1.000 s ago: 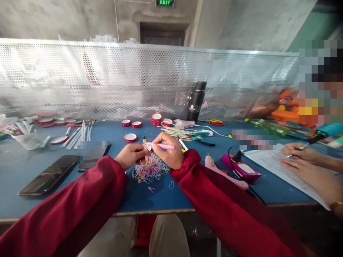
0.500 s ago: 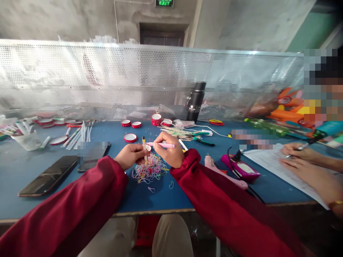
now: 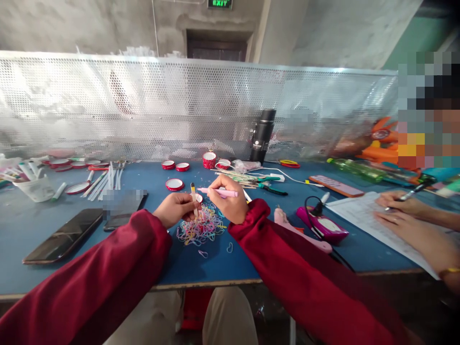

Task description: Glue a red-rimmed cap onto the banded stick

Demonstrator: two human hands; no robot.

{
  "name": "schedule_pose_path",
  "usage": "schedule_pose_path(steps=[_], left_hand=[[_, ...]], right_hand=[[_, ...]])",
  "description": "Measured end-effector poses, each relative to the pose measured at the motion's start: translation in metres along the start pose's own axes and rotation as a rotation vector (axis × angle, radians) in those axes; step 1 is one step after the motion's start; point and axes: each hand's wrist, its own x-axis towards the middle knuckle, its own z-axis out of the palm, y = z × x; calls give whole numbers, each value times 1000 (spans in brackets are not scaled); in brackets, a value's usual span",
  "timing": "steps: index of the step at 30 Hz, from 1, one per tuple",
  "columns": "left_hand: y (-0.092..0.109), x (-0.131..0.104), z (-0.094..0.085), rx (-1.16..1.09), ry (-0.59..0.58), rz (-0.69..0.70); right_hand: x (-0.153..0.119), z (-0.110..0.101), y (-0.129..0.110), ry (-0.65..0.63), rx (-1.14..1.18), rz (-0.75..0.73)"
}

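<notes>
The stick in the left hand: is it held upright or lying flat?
Roughly upright: the left hand pinches the stick, its dark end pointing up.

The place is a workshop: a bare concrete wall [image 3: 89, 26] with a lit exit sign [image 3: 220, 4] and a perforated metal screen [image 3: 168, 115] stand behind the blue counter [image 3: 215, 268]. Pliers [image 3: 275, 190] and markers [image 3: 59, 190] are scattered there, and the blurred material [image 3: 139, 51] behind the screen may be plastic.

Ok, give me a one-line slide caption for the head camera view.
Near a heap of colourful loops, the left hand holds a slim stick and the right hand a pink pen.
</notes>
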Motion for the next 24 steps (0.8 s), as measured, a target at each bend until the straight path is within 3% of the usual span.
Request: schedule_pose_path(steps=[5,20,24], left_hand=[[1,0,0,6,-16,22],[-1,1,1,0,4,-4],[-1,1,1,3,-11,18]], right_hand=[[-1,1,-1,-54,-2,-36],[0,1,-3,2,-4,-34],[0,1,-3,-47,-4,-51]])
